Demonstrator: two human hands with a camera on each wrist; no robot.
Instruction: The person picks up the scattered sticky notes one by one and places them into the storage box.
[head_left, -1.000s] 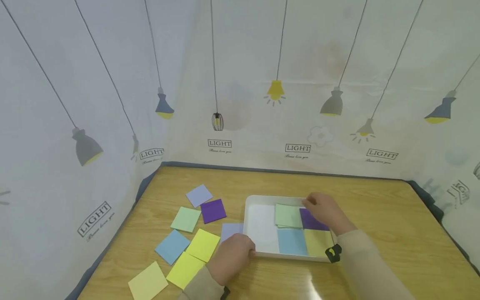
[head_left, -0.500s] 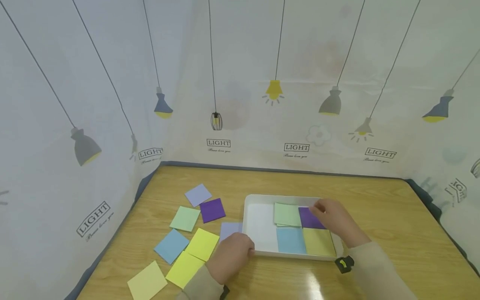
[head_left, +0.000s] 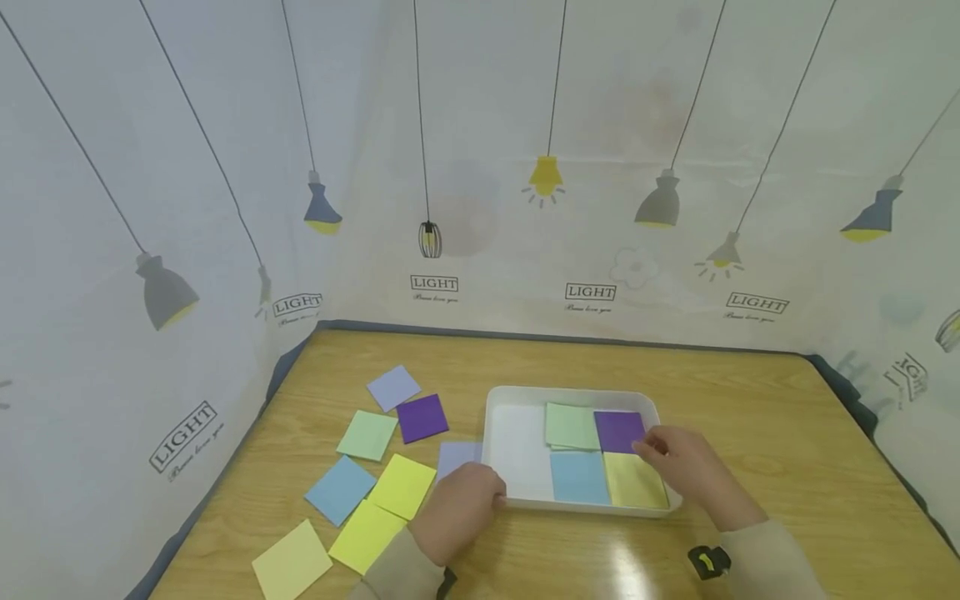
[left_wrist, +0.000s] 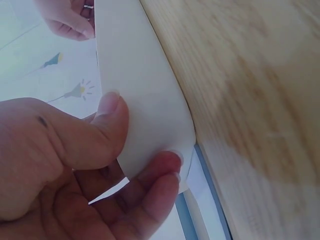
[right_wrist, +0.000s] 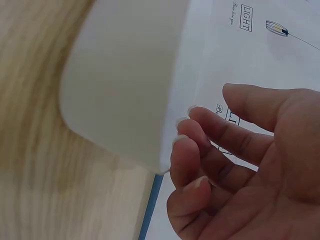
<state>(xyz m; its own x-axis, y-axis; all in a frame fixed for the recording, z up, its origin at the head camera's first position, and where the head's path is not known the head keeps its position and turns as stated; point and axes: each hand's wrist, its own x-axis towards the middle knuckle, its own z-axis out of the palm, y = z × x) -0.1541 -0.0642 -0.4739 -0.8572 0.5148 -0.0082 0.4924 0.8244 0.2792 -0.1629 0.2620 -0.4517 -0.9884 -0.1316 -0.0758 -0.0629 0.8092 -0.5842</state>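
Pinching the near left corner of a white tray [head_left: 516,437], the left hand [head_left: 461,510] steadied it on the tabletop [head_left: 765,417]. Over the tray's opposite end, the right hand [head_left: 686,462] had just drawn back toward the person, fingers loosely curled around nothing; whether they touched anything could not be told. That uncovered a purple square [head_left: 617,431], just beyond its grip, apparently left in place. A yellow square [head_left: 632,482] lay just nearer, a blue square [head_left: 579,477] and green squares [head_left: 572,426] farther left. Left of the left grip, outside the tray, were two bright yellow notes [head_left: 403,485], a blue note [head_left: 340,490] and a pale yellow note [head_left: 291,560]; farther off, a green note [head_left: 367,435] and a purple note [head_left: 422,418].
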